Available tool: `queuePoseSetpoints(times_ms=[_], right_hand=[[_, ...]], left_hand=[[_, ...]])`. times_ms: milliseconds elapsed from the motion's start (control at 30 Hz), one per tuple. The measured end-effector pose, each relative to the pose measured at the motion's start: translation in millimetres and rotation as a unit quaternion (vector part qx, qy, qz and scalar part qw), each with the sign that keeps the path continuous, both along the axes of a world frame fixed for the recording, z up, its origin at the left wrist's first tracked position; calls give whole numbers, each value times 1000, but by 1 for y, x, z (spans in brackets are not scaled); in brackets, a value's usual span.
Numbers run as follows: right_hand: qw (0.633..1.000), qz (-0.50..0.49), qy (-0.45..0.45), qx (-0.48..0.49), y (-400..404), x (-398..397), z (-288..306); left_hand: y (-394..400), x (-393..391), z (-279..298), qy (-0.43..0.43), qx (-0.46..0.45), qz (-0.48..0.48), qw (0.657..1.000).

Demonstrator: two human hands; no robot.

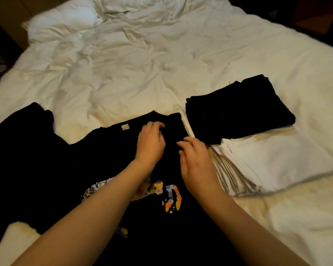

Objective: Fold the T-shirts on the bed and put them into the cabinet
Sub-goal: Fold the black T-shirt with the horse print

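A black T-shirt [108, 150] with a colourful print lies spread on the bed in front of me, its collar and white label pointing away. My left hand [150, 143] rests on the shirt near the collar with its fingers curled into the fabric. My right hand [196, 162] hovers just right of it over the shirt's right shoulder, fingers spread and relaxed. To the right sit a stack of folded black T-shirts [238, 112] and, nearer me, a stack of folded white T-shirts [273, 162].
More black cloth [21, 135] lies in a heap at the left. The rumpled white duvet [142, 64] covers the bed, with a pillow [62, 22] at the far left. Dark floor and furniture edge the bed at the far right.
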State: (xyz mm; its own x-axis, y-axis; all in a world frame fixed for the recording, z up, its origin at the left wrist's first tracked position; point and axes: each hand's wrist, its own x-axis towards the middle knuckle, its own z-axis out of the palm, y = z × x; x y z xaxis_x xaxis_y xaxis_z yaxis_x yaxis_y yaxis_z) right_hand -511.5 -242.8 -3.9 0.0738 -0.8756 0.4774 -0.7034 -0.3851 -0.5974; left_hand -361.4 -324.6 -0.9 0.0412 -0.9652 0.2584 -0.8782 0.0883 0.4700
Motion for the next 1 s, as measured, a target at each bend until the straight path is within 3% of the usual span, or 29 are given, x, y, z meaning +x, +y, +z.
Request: queuePoseSetpoints(times_ms=[100, 233, 533, 700, 867, 1000], right_hand=[[980, 90, 128, 119, -28, 17, -1], [935, 112, 287, 174, -44, 20, -31], [893, 107, 369, 236, -35, 18, -13], [905, 123, 343, 218, -5, 37, 15], [924, 137, 269, 233, 20, 74, 28], [940, 150, 235, 197, 38, 115, 44]], left_hand=[[37, 5, -10, 44, 65, 22, 997], [57, 18, -28, -133, 128, 4, 983], [63, 30, -5, -100, 258, -77, 958], [109, 65, 10, 66, 230, -102, 966], [162, 107, 22, 115, 94, -15, 989], [204, 142, 28, 167, -11, 77, 983]])
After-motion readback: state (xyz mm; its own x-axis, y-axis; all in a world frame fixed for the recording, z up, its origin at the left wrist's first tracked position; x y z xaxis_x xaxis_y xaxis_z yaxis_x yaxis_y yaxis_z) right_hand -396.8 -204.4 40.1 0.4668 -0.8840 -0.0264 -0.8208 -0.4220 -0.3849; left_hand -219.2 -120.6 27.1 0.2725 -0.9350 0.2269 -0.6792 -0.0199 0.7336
